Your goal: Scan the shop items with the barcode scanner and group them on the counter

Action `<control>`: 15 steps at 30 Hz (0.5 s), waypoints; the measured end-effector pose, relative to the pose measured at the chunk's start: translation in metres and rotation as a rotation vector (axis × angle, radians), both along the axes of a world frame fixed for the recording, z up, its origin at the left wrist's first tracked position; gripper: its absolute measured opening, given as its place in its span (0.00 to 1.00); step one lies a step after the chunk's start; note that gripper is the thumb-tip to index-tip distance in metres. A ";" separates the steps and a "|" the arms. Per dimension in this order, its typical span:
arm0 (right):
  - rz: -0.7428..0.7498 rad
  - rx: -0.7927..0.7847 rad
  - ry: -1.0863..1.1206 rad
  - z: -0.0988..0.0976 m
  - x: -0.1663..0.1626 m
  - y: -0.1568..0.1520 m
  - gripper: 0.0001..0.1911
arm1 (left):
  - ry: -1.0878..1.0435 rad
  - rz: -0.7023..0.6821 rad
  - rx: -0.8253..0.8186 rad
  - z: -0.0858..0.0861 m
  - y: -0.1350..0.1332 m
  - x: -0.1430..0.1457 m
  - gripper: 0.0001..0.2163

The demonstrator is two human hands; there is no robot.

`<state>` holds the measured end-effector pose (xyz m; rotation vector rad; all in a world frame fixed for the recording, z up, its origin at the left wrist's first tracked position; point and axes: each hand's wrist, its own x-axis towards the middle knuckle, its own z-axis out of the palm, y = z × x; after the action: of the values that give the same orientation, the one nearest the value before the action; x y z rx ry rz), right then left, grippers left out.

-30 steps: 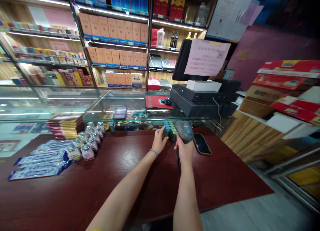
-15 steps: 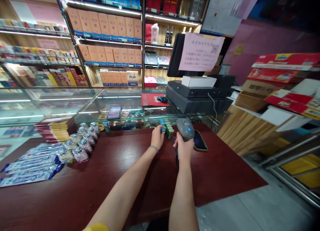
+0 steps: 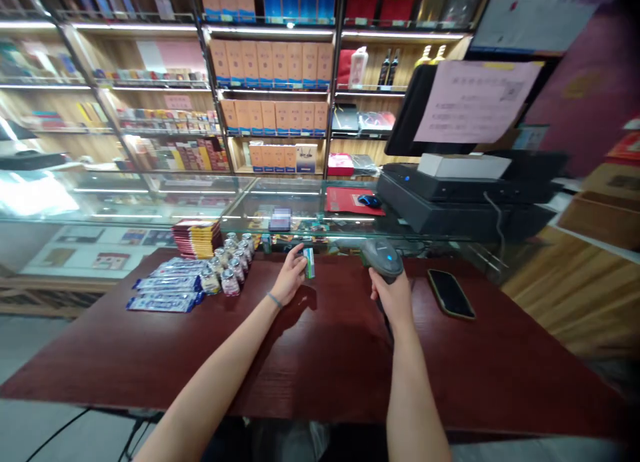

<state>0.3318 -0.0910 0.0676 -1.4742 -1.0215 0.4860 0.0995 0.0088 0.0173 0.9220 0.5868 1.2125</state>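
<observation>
My left hand (image 3: 291, 275) is closed on a small green, white and blue pack (image 3: 309, 263), holding it just above the brown tabletop (image 3: 320, 342). What the pack contains cannot be read. In my right hand (image 3: 393, 295) is a grey handheld barcode scanner (image 3: 383, 259) with a blue light on top, its head pointing away from me. Left of my left hand stand rows of small lidded jars (image 3: 231, 281). Beside them lie blue-and-white packets (image 3: 170, 285) and a stack of maroon-and-gold packs (image 3: 196, 239). The scanner's head hides part of the counter behind it.
A phone (image 3: 451, 293) lies right of the scanner. Behind the tabletop runs a glass display counter (image 3: 210, 205) with a red mat (image 3: 345, 199), a computer mouse (image 3: 369, 201) and a cash register (image 3: 450, 189). Shelves of boxed goods (image 3: 273, 65) line the wall.
My left hand has moved left, away from the small green rolls, with the pack now lifted in its fingers. The scanner stays in my right hand. The view has swung left.
</observation>
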 end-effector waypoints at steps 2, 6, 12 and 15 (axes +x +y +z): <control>0.118 -0.051 -0.064 0.001 -0.012 0.000 0.21 | -0.022 -0.035 -0.059 0.000 -0.005 -0.035 0.30; 0.362 -0.110 -0.283 0.000 -0.038 -0.001 0.18 | -0.043 -0.032 -0.133 -0.005 -0.012 -0.086 0.27; 0.561 -0.229 -0.711 -0.001 -0.083 -0.009 0.23 | -0.141 0.088 -0.184 -0.018 -0.007 -0.112 0.24; 0.641 -0.221 -0.818 -0.001 -0.098 -0.013 0.25 | -0.155 0.133 -0.198 -0.021 -0.004 -0.113 0.24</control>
<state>0.2336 -0.1042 0.0666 -1.5495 -2.1795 0.4503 -0.0140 0.0046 -0.0040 0.6241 0.6381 1.3063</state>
